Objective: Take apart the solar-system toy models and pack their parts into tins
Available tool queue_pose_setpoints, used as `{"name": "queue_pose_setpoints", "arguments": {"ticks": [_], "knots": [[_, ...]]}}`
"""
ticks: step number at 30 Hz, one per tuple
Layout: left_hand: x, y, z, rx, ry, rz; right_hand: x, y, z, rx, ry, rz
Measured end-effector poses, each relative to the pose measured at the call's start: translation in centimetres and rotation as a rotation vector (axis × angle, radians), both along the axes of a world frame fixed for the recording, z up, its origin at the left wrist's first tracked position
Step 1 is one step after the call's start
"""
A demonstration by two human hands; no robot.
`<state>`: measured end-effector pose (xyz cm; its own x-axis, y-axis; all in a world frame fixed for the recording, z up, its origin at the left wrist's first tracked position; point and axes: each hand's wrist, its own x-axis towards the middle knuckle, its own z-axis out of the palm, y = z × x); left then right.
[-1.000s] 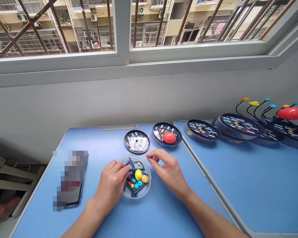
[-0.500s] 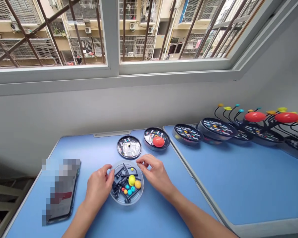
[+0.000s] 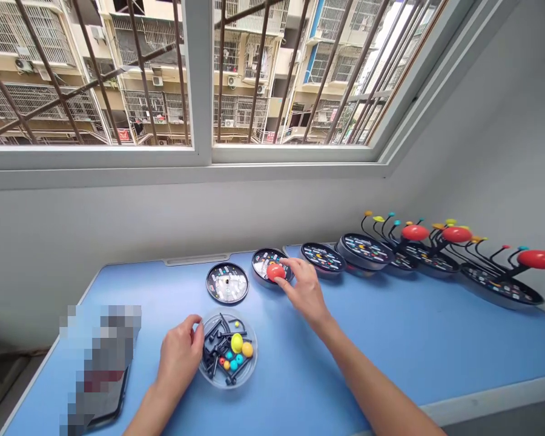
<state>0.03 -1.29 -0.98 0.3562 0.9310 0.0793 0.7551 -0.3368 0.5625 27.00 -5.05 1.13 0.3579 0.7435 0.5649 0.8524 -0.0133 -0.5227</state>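
My right hand (image 3: 303, 289) has its thumb and fingers closed on a glossy red ball (image 3: 275, 272), which is over a round black base (image 3: 258, 276) with a printed top. At the left rim of a clear plastic bowl (image 3: 253, 367), my left hand (image 3: 180, 348) has its thumb and forefinger curled on the edge. Inside the bowl are black rods and tubes (image 3: 214, 345), a yellow ball (image 3: 237, 343), an orange ball (image 3: 247, 349) and several small coloured beads (image 3: 234, 365). Just behind the bowl lies another black printed disc (image 3: 227, 283).
Several black round bases (image 3: 323, 259) line the back right of the blue table (image 3: 390, 345). Some finished models carry thin curved stems and red balls (image 3: 539, 260). A phone (image 3: 111, 387), partly blurred out, lies at the left. Behind are a wall and a barred window (image 3: 200, 91).
My right hand has moved from the bowl's right rim back and right onto the red ball. The left hand stays at the bowl. The camera view has shifted.
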Motion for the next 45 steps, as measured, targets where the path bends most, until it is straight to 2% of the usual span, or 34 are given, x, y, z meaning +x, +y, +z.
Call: {"name": "queue_pose_setpoints", "arguments": {"ticks": [3,6,8,10,11,13,15,17,19,22,24,26,31,34,40,45], "knots": [[0.0,-0.1,-0.1,-0.002,-0.004,0.002,1.7,0.7,-1.2,-0.170,0.015,0.014],[-0.1,0.1,-0.2,0.012,-0.036,0.009,2.3,1.3,-1.6,-0.240,0.049,0.023],[-0.2,0.2,-0.1,0.083,-0.114,0.037,2.0,1.2,-1.0,-0.227,0.054,0.008],[-0.2,-0.2,0.6,0.151,-0.258,0.077,0.6,0.1,0.4,-0.196,0.085,0.007],[-0.1,-0.7,1.2,0.134,-0.345,0.087,-0.5,-0.8,1.3,-0.187,0.112,0.028],[0.0,-2.4,2.6,-0.044,-0.518,0.059,-3.4,-3.5,3.1,-0.212,0.266,0.216],[0.1,-4.8,4.0,-0.372,-0.645,-0.110,-6.7,-6.8,4.5,-0.321,0.415,0.446],[0.0,-7.3,4.8,-0.632,-0.744,-0.324,-9.7,-10.0,5.0,-0.418,0.508,0.620],[-0.6,-9.3,5.0,-0.842,-0.832,-0.420,-11.9,-12.4,4.7,-0.483,0.564,0.678],[-2.2,-11.4,4.2,-1.052,-0.914,-0.342,-13.7,-14.5,3.1,-0.489,0.620,0.710],[-3.4,-12.3,3.5,-1.114,-0.954,-0.281,-14.3,-15.1,1.8,-0.445,0.611,0.756],[-4.6,-13.0,3.1,-1.159,-0.979,-0.279,-14.9,-15.6,0.9,-0.404,0.573,0.802],[-6.2,-14.4,3.3,-1.271,-0.970,-0.329,-16.1,-16.6,0.6,-0.387,0.427,0.811],[-6.5,-14.8,3.3,-1.293,-0.971,-0.327,-16.5,-17.0,0.8,-0.381,0.384,0.836],[-6.4,-15.1,3.4,-1.284,-0.995,-0.347,-16.7,-17.3,1.0,-0.363,0.398,0.798],[-6.3,-15.4,3.1,-1.309,-1.033,-0.321,-16.4,-17.8,0.0,-0.359,0.400,0.840]]}}
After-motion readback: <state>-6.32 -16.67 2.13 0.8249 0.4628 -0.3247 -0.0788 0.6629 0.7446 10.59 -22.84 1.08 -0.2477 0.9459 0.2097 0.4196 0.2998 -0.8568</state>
